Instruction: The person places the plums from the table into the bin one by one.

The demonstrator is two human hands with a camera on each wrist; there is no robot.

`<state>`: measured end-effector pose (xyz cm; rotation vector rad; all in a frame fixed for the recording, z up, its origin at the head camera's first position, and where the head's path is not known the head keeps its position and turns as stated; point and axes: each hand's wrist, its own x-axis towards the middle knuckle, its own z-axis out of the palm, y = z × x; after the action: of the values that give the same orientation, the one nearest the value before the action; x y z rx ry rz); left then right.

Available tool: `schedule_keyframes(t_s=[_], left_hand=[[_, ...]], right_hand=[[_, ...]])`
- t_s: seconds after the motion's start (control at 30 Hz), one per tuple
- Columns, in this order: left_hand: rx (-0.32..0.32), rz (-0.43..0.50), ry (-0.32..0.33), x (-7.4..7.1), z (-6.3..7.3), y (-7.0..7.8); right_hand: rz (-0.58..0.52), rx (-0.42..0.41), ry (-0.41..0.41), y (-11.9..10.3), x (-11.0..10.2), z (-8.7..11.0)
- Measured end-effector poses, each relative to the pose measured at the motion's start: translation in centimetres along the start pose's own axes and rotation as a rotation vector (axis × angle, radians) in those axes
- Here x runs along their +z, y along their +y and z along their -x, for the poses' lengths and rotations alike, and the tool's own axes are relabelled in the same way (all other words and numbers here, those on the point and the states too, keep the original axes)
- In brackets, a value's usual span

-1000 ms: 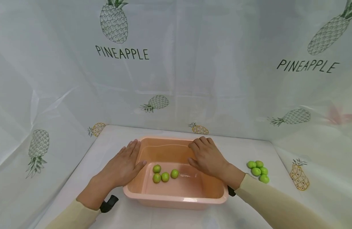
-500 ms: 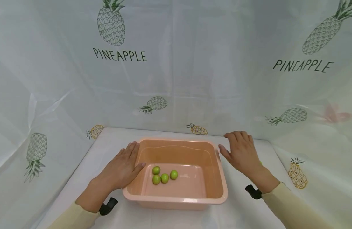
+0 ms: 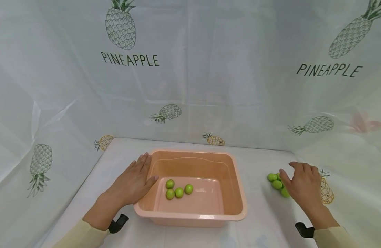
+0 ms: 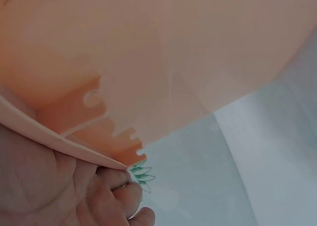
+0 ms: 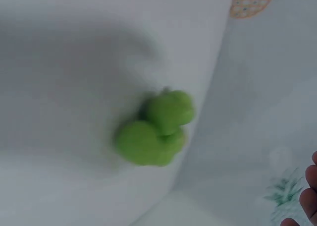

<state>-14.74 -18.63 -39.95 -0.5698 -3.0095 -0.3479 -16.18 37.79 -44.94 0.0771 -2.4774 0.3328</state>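
A pink plastic basin (image 3: pixel 190 216) stands on the white-covered table, with several small round green fruits (image 3: pixel 179 192) lying on its floor towards the left. My left hand (image 3: pixel 131 182) rests along the basin's left rim, fingers straight and thumb over the inner edge. In the left wrist view its palm and fingertips (image 4: pixel 130 196) lie along the rim (image 4: pixel 59 145). At the right, a cluster of green fruits (image 3: pixel 277 185) sits on the table, blurred in the right wrist view. My right hand (image 3: pixel 303 182) hovers at that cluster, thumb and fingers apart with nothing between them, and partly hides the fruits.
A white plastic sheet (image 3: pixel 234 86) printed with pineapples hangs behind and along both sides of the table. Bare white tabletop (image 3: pixel 255 206) lies between the basin and the fruit cluster.
My right hand has left the inside of the basin, crossed its right rim and moved right to the fruit cluster. The left hand and the basin stay where they were.
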Motion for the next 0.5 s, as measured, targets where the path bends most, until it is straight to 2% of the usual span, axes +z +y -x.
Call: schedule_keyframes(t_s=[0.17, 0.33, 0.5], left_hand=[[-0.002, 0.006, -0.006, 0.0, 0.0, 0.0], [-0.003, 0.007, -0.003, 0.0, 0.0, 0.0], [-0.002, 0.014, -0.004, 0.0, 0.0, 0.0]], right_hand=[[0.053, 0.049, -0.030, 2.6, 1.4, 2.4], [0.089, 0.125, -0.125, 4.1, 2.6, 4.5], [0.113, 0.191, -0.240, 4.8, 3.3, 5.5]])
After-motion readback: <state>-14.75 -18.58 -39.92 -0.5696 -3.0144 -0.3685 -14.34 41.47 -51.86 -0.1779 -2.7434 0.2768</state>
